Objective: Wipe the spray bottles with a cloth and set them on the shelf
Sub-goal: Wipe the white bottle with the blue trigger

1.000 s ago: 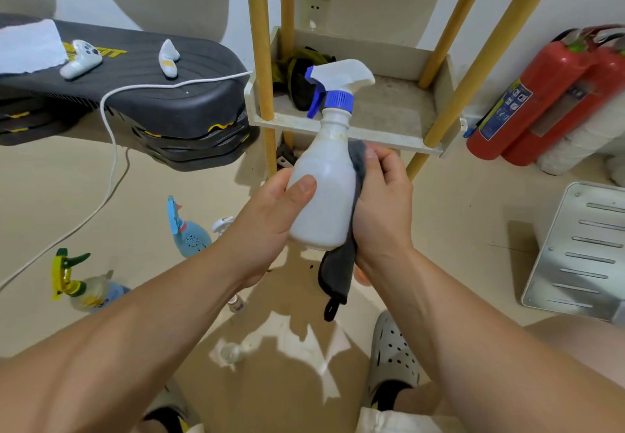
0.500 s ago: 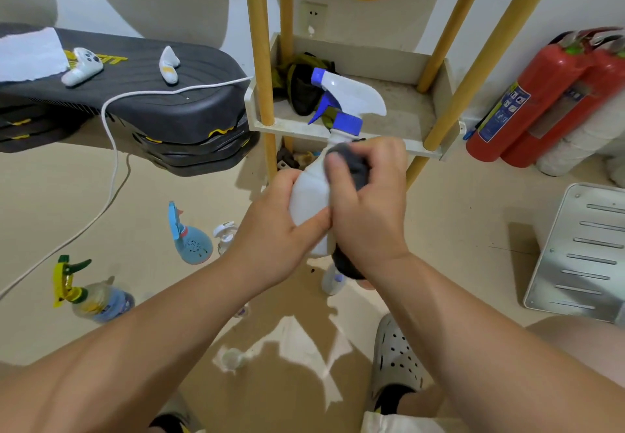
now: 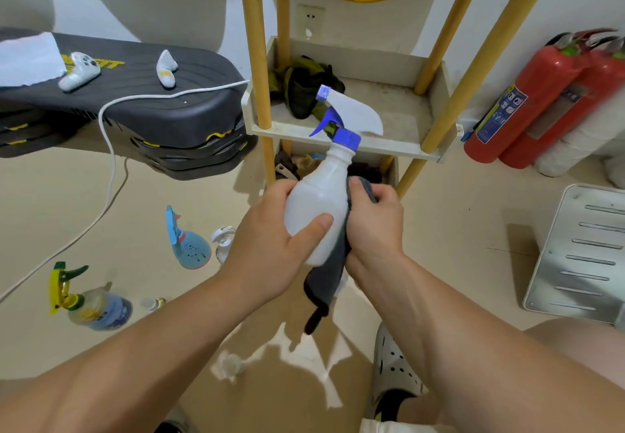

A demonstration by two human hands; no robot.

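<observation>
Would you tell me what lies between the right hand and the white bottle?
A grey cloth, held by the right hand against the white bottle; head view.

The left hand (image 3: 270,246), the right hand (image 3: 375,226) and both forearms (image 3: 456,331) are left bare. Below the grip, to its right, a pale perforated clog (image 3: 394,371) is worn over a black sock (image 3: 389,405). A pale shorts hem (image 3: 389,427) is seen lower still.

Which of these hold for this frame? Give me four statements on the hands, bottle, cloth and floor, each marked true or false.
1. The left hand grips the white spray bottle. True.
2. The right hand holds the grey cloth against that bottle. True.
3. The bottle's collar is red. False: the collar is blue.
4. No other bottles are around. False: a blue spray bottle and a green-triggered bottle sit on the floor.
</observation>
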